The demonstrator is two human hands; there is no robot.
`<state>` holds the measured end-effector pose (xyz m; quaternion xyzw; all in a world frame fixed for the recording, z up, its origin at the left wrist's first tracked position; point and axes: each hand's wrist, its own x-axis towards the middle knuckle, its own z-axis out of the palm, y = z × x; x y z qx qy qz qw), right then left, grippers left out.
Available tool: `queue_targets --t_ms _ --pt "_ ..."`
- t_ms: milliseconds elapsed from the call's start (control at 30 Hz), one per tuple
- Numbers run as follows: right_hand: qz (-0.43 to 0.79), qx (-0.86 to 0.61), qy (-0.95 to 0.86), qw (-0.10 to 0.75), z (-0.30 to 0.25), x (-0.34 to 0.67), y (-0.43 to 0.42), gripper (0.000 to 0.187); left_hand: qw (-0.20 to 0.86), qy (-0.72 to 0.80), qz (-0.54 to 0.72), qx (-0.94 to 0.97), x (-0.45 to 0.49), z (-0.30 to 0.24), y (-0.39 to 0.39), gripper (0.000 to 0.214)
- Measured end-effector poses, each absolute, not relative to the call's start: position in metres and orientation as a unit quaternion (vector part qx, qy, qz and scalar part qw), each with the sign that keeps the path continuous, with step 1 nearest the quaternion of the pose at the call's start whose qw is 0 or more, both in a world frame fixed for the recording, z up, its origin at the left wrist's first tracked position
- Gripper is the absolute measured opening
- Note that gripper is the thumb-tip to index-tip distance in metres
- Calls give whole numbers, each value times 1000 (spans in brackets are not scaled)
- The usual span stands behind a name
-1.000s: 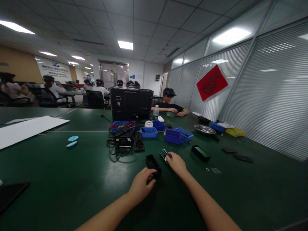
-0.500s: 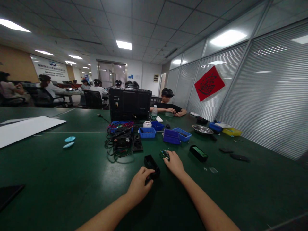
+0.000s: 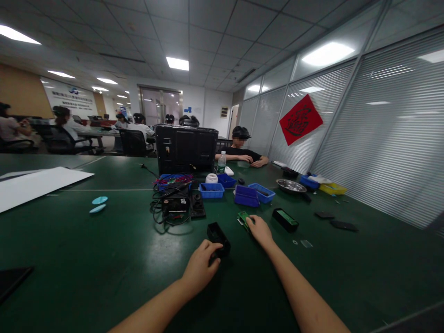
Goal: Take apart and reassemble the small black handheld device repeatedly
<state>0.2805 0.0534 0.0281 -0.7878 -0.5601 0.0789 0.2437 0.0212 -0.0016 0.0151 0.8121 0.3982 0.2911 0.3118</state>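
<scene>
My left hand (image 3: 203, 262) is closed on the near end of a black open-topped plastic case (image 3: 218, 237), which rests on the green table. To the right, my right hand (image 3: 259, 229) grips a green circuit board (image 3: 243, 219) by its right side; the fingertips cover part of it. A second black case with a green board inside (image 3: 285, 219) lies to the right of my right hand, apart from it. Beyond that hand, a dark blue box (image 3: 246, 196) stands beside a blue tray (image 3: 262, 193).
Tangled cables and a black power unit (image 3: 175, 203) lie ahead on the left. A large black monitor back (image 3: 186, 150) rises behind. A metal bowl (image 3: 291, 186) and flat black pieces (image 3: 343, 225) are at right. A person (image 3: 244, 155) sits across the table.
My right hand has moved a little to the right with the circuit board, whose flat green face now shows more. My left hand and the black case have hardly moved.
</scene>
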Motion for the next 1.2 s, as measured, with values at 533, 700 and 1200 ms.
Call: queue_targets --t_ms 533,700,1200 --pt "67 -706 -653 267 14 260 55 43 364 333 277 824 15 23 -3 22" --pt "73 -698 -661 266 14 265 56 43 329 252 233 879 13 26 -9 43" --pt "96 -704 -660 244 23 277 54 44 330 419 319 784 35 0 68 82"
